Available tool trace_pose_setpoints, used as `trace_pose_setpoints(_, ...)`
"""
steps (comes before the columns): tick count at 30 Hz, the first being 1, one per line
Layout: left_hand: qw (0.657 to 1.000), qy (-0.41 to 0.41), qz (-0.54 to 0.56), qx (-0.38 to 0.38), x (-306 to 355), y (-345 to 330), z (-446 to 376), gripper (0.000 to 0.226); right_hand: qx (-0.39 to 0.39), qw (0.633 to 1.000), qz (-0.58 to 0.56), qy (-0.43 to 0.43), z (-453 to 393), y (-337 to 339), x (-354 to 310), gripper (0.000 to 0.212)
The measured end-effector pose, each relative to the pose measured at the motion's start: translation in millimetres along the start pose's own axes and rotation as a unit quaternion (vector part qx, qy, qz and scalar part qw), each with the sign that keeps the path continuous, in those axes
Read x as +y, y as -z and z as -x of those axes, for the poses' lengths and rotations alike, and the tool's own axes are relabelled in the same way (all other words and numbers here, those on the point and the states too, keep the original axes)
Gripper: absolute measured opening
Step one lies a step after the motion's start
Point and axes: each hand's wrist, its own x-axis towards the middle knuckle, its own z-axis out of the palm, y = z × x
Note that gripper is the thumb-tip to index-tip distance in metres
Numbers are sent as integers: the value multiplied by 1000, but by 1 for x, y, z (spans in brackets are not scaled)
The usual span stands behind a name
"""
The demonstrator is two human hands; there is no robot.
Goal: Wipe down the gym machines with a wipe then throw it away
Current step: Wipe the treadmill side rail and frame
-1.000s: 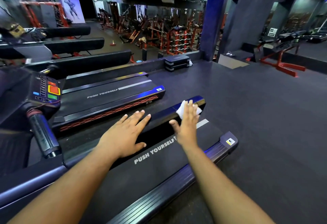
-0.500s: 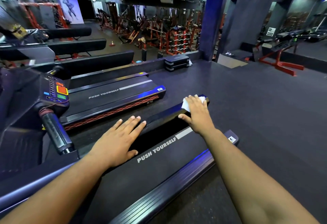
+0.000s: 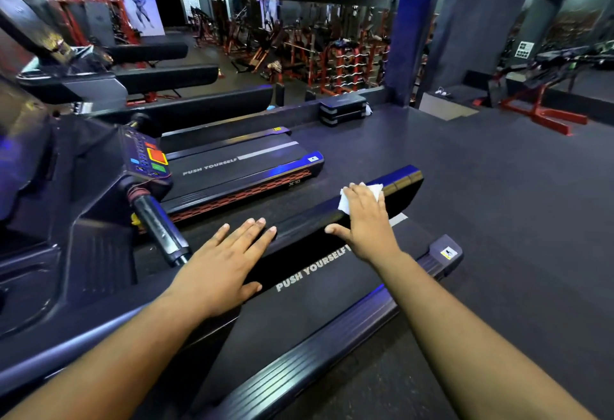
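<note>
Since the frame half a second earlier, the right hand (image 3: pixel 367 220) is drawn back a little along the glossy black side rail (image 3: pixel 309 220) of the near treadmill, away from the rail's far end cap, and the thumb, then tucked close, is now spread out toward the left. The left hand (image 3: pixel 226 263) is kept where it was, and the view is shifted only slightly.

In the head view, the only one given, the small crumpled white wipe (image 3: pixel 360 198) is pressed onto the top of the rail under the right hand's fingers, which lie nearly straight over it; white corners are seen past the fingertips and beside the index finger. The left hand is laid flat and empty on the same rail, nearer the body, fingers straight and together, as a brace. The dark grey treadmill belt printed "PUSH YOURSELF" (image 3: pixel 315 303) lies just right of the left hand and under the right wrist. A black control console with orange and green buttons (image 3: pixel 149 160) stands well to the left of the left hand.

The wipe is only pressed, not gripped, so it could be left behind or bunched up if the hand is slid quickly. It could also be dropped off the rail edge onto the belt or the dark rubber floor (image 3: pixel 498 203). With weight leaned on the glossy rail, the bracing left hand could slip once the surface is damp. The rail's far end and the opposite ribbed side rail (image 3: pixel 299 363) could be missed.
</note>
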Motion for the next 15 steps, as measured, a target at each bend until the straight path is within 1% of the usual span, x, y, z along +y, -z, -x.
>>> trace_pose_setpoints(1, 1000, 0, 3, 6, 0, 1, 2, 108, -5, 1000, 1, -5, 3, -1, -16, 124)
trace_pose_setpoints(2, 1000, 0, 8, 10, -2, 0, 5, 106, -12, 1000, 2, 10, 10, -3, -38, 126)
trace_pose_setpoints(5, 1000, 11, 19, 20, -6, 3, 19, 105, -18, 992, 15, 124, 43, -18, -106, 124)
trace_pose_setpoints(6, 999, 16, 22, 22, -9, 4, 26, 106, -22, 987, 22, 158, 51, -19, -119, 123)
trace_pose_setpoints(8, 999, 28, 38, 7, -16, 5, 40, 103, -12, 979, 29, 199, 50, -17, -119, 117)
trace_pose_setpoints(9, 998, 35, 44, 5, -20, 6, 49, 102, -6, 981, 31, 190, 47, -15, -111, 114)
trace_pose_setpoints(10, 998, 42, 49, 11, -24, 7, 57, 102, 1, 987, 37, 155, 43, -13, -102, 113)
trace_pose_setpoints(12, 997, 57, 52, 25, -35, 7, 78, 103, -3, 998, 45, 54, 41, -10, -104, 118)
trace_pose_setpoints(13, 996, 65, 54, 25, -42, 7, 91, 104, -5, 999, 41, 23, 44, -13, -120, 121)
trace_pose_setpoints(14, 996, 70, 50, 25, -46, 6, 100, 104, -2, 999, 30, 18, 50, -18, -139, 123)
trace_pose_setpoints(15, 996, 75, 42, 28, -50, 5, 107, 105, -6, 999, 13, 39, 57, -23, -163, 123)
